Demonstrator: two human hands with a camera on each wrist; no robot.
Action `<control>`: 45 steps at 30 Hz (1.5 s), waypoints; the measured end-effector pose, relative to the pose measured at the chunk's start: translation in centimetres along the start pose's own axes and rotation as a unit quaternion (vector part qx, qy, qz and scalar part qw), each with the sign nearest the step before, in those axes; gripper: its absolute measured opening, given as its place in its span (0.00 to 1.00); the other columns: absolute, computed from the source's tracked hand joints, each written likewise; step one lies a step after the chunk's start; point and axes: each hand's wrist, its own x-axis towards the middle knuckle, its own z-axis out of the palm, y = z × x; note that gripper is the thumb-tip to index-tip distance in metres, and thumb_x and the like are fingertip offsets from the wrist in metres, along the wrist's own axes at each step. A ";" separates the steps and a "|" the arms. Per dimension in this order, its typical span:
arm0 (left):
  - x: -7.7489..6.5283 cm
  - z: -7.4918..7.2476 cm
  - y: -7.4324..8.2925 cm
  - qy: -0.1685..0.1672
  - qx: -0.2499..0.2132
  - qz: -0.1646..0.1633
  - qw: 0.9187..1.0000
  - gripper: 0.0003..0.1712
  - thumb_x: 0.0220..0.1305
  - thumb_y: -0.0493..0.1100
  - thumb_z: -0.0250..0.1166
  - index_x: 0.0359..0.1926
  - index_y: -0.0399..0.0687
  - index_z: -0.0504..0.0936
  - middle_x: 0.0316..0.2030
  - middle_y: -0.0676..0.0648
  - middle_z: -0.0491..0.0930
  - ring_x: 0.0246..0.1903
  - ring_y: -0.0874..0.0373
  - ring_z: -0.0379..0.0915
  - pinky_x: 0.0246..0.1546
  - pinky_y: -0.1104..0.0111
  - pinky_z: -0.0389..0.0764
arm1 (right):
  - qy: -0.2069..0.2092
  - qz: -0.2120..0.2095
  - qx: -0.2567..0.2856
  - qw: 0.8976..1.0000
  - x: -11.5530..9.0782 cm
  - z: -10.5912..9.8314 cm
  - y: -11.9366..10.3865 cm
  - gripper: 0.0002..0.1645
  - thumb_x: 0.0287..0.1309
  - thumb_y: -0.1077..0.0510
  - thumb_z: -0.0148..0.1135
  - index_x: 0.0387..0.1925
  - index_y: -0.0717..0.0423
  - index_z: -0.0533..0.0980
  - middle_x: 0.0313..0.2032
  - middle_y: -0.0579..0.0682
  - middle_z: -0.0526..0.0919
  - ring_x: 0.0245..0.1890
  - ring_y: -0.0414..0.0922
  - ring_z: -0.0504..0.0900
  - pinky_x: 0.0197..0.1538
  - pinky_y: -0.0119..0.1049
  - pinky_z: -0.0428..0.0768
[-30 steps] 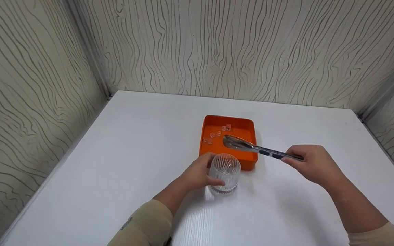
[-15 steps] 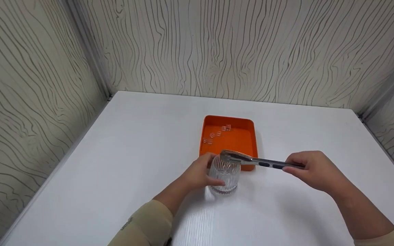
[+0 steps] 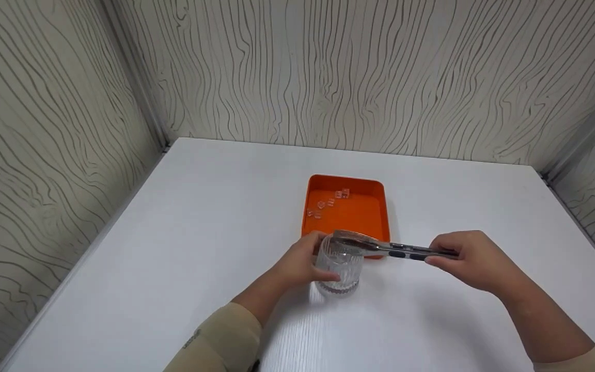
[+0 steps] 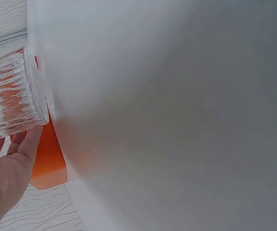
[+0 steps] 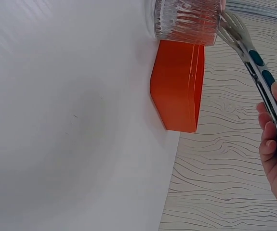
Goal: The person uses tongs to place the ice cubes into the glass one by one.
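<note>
My left hand (image 3: 300,261) holds a clear ribbed drinking glass (image 3: 340,276) by its side, thumb across the front, upright on the table. In the left wrist view the fingers wrap the wall of the glass (image 4: 13,96). My right hand (image 3: 470,258) grips metal tongs (image 3: 398,250) with dark inlays by the handle. The tong heads lie over the mouth of the glass, at its rim in the right wrist view, where the slotted tongs (image 5: 249,53) show. Whether anything sits between the heads, I cannot tell. Behind the glass is an orange tray (image 3: 362,217) with several small clear cubes (image 3: 321,205).
All this stands on a white table (image 3: 215,217). Wood-grain patterned panels (image 3: 297,72) rise behind it and on both sides. The tray's near edge is right behind the glass.
The tongs have come from over the tray toward me and down to the glass's mouth, their heads now spread a little wider. The left hand and glass stay in place.
</note>
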 end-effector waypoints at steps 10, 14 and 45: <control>0.0 -0.1 0.0 -0.002 -0.006 0.002 1.000 0.43 0.35 0.54 0.77 0.54 0.61 0.66 0.49 0.59 0.71 0.49 0.61 0.69 0.55 0.63 0.70 | 0.000 0.005 -0.003 1.000 -0.1 -0.2 -0.1 0.06 0.50 0.52 0.67 0.25 0.47 0.77 0.17 0.38 0.70 0.18 0.34 0.66 0.21 0.29 0.66; 0.0 -0.1 0.0 -0.003 -0.008 0.007 1.000 0.43 0.35 0.54 0.77 0.54 0.59 0.66 0.49 0.58 0.71 0.50 0.60 0.69 0.56 0.63 0.69 | -0.006 0.009 -0.004 1.000 -0.1 -0.2 -0.1 0.06 0.50 0.51 0.66 0.25 0.46 0.77 0.17 0.38 0.70 0.19 0.35 0.66 0.21 0.29 0.66; 0.1 0.1 0.0 0.003 -0.015 -0.005 1.000 0.40 0.37 0.52 0.77 0.53 0.61 0.66 0.48 0.59 0.72 0.50 0.61 0.69 0.56 0.61 0.69 | 0.036 0.148 0.006 0.988 1.8 -0.1 -0.4 0.13 0.54 0.47 0.62 0.31 0.52 0.76 0.20 0.46 0.71 0.22 0.44 0.67 0.23 0.34 0.66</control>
